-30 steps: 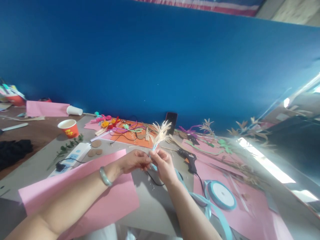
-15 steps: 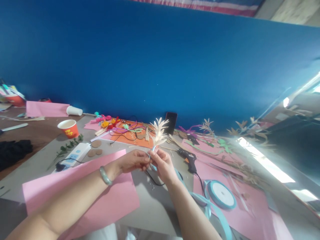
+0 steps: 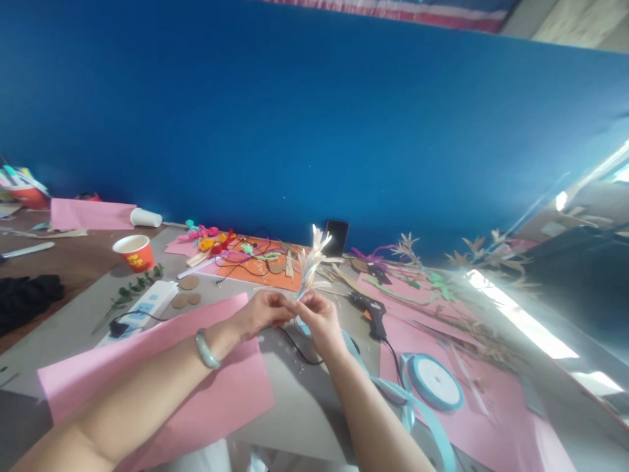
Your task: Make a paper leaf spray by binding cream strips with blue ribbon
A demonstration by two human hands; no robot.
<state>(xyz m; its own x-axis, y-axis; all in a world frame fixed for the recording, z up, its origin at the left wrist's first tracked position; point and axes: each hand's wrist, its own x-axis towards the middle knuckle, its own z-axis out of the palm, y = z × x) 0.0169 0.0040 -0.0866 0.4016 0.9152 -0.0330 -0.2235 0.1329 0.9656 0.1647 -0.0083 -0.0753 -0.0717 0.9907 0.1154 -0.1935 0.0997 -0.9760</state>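
Observation:
A pale cream dried sprig (image 3: 310, 262) stands upright between my hands, its leaves spread above the fingertips. My left hand (image 3: 268, 311), with a green bangle at the wrist, pinches the base of the sprig from the left. On the right side of the stem, my right hand (image 3: 317, 316) grips the same base, thumb and fingers pressed together. The two hands touch. Light blue ribbon (image 3: 352, 347) runs from beneath my right hand to a ribbon spool (image 3: 436, 382). The stem's lower end is hidden by the fingers.
Pink sheets (image 3: 196, 393) lie on the grey board. A glue gun (image 3: 371, 314) rests right of my hands. At left are a power strip (image 3: 147, 305), paper cup (image 3: 134, 252) and wooden discs (image 3: 187, 300). Behind stand a phone (image 3: 337, 237) and blue wall (image 3: 295, 118).
The sprig has turned and shows a narrower side, its tip slightly higher. My left fingers have risen a little and closed in on my right fingertips.

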